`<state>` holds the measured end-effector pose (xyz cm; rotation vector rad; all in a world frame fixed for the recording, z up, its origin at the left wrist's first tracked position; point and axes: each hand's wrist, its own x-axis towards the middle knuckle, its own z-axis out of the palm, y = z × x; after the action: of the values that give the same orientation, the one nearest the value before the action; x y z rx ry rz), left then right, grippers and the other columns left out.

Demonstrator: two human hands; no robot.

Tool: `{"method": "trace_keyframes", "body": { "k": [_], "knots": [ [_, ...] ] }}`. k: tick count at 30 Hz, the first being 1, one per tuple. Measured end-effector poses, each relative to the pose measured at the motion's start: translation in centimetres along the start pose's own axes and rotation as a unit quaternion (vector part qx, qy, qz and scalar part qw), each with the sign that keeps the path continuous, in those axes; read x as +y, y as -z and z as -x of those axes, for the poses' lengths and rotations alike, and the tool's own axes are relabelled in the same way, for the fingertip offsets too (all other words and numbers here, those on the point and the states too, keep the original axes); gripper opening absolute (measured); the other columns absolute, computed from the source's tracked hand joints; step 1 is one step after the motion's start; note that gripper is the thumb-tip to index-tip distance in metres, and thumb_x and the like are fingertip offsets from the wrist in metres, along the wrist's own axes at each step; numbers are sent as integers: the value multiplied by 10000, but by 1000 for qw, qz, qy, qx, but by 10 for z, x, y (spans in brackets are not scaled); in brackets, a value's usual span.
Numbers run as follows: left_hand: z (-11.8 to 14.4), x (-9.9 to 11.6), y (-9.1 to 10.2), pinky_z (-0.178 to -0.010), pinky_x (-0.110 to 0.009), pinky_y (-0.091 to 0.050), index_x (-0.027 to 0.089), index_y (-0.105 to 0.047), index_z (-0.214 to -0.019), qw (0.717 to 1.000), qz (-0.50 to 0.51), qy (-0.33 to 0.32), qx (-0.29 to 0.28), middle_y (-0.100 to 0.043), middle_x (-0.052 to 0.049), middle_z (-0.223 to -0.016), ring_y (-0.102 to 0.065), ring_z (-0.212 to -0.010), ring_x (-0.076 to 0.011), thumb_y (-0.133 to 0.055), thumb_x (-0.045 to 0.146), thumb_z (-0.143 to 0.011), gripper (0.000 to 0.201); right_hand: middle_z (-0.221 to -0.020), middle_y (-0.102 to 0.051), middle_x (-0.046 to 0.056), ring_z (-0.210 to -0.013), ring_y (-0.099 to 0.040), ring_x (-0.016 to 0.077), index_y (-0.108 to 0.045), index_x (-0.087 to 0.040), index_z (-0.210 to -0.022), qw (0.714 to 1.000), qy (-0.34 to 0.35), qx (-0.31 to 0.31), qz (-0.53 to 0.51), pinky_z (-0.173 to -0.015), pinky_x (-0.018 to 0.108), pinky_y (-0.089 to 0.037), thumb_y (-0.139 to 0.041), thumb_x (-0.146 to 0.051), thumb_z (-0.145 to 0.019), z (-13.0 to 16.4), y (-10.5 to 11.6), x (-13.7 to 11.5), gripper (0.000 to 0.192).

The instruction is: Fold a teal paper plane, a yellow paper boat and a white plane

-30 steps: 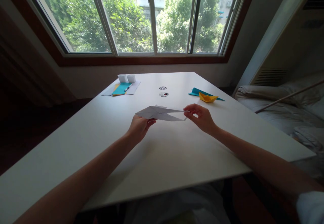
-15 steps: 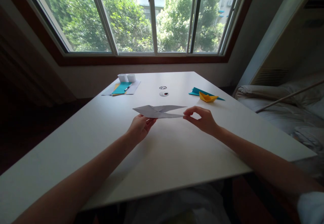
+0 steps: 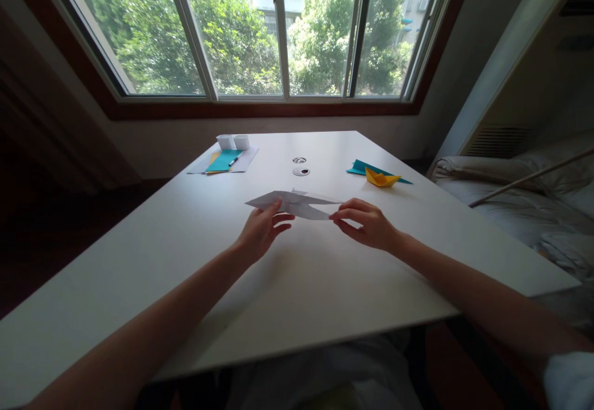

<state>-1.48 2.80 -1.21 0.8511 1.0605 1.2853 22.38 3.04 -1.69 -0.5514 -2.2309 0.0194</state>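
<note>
A folded sheet of white paper (image 3: 304, 208) is held between both hands above the white table. It has a pointed left end and splits into two long points toward the right. My left hand (image 3: 263, 226) grips its left half, thumb on top and fingers beneath. At the right, the fingertips of my right hand (image 3: 362, 221) pinch the nearer of the two points. The farther point ends close to the right index finger; I cannot tell whether it touches.
A yellow paper boat (image 3: 381, 178) and a blue folded paper (image 3: 362, 167) lie at the back right. At the back left are blue sheets (image 3: 223, 161), a pen (image 3: 236, 159) and white containers (image 3: 241, 142). Two round inserts (image 3: 301, 172) sit mid-table (image 3: 315, 286).
The white paper has tilted and its two right points have spread apart. My left thumb now shows on top of it. My right hand has shifted slightly left.
</note>
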Motion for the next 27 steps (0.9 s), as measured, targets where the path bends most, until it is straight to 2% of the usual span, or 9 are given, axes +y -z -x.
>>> {"method": "trace_keyframes", "body": {
  "k": [3,6,8,11,13,17,21,23,27],
  "knots": [
    [-7,-3,3,-551,-245,-488,148,-592,-889,996,-28,-38,72,-651,-43,-830,-612,-626,-126,-661,294,-718,236,-961,-629,76,-910,-595,173,-621,-212,-998,999,-22,-36,-17,-791,327,-513,-548,-244,-834,-1,-1,-5,182],
    [-8,-4,5,-558,-234,-485,140,-611,-893,993,-58,-84,57,-667,-56,-851,-629,-668,-143,-712,311,-659,307,-1061,-614,84,-970,-590,176,-617,-209,-986,996,-77,-19,-37,-823,328,-503,-502,-256,-860,-1,-5,-9,176],
    [-6,-4,5,-556,-245,-490,137,-628,-902,990,-75,-106,50,-676,-64,-857,-641,-685,-166,-735,335,-620,360,-1081,-615,77,-934,-605,180,-621,-210,-945,992,-128,3,-19,-761,315,-516,-495,-267,-860,0,-8,-9,162],
    [-4,-5,5,-540,-258,-497,115,-647,-886,980,-101,-154,74,-682,-70,-803,-644,-650,-180,-737,357,-600,386,-949,-641,60,-769,-620,175,-604,-205,-884,976,-210,42,46,-606,292,-507,-531,-308,-829,2,-12,-5,138],
    [-5,-6,5,-526,-259,-499,104,-649,-892,967,-126,-195,105,-680,-64,-780,-640,-634,-183,-736,351,-594,397,-845,-627,50,-704,-601,173,-582,-197,-857,967,-227,73,93,-577,295,-491,-571,-344,-796,1,-12,-2,160],
    [-1,-7,-3,-508,-256,-497,92,-653,-853,954,-168,-221,110,-673,-54,-754,-616,-637,-181,-746,327,-576,376,-898,-638,66,-834,-586,211,-573,-195,-936,976,-125,84,156,-718,347,-483,-585,-374,-789,-6,-11,-1,231],
    [12,-5,-15,-504,-248,-490,94,-651,-842,971,-151,-180,36,-667,-57,-762,-598,-651,-172,-736,313,-589,345,-1112,-624,64,-917,-587,197,-541,-212,-1125,984,-1,1,180,-784,342,-459,-509,-306,-857,-13,-14,-7,285],
    [18,-3,-20,-501,-243,-485,105,-647,-833,974,-148,-174,1,-657,-46,-749,-587,-637,-161,-729,299,-596,318,-1128,-624,55,-891,-595,180,-535,-212,-1160,981,29,-23,192,-764,325,-457,-472,-254,-879,-14,-15,-10,291],
    [24,0,-21,-505,-236,-476,131,-635,-867,968,-161,-191,-28,-641,-28,-762,-571,-643,-149,-707,266,-612,297,-1052,-657,51,-828,-596,168,-541,-203,-1181,977,46,-18,205,-716,310,-445,-473,-253,-880,-13,-13,-13,313]
  ]
}}
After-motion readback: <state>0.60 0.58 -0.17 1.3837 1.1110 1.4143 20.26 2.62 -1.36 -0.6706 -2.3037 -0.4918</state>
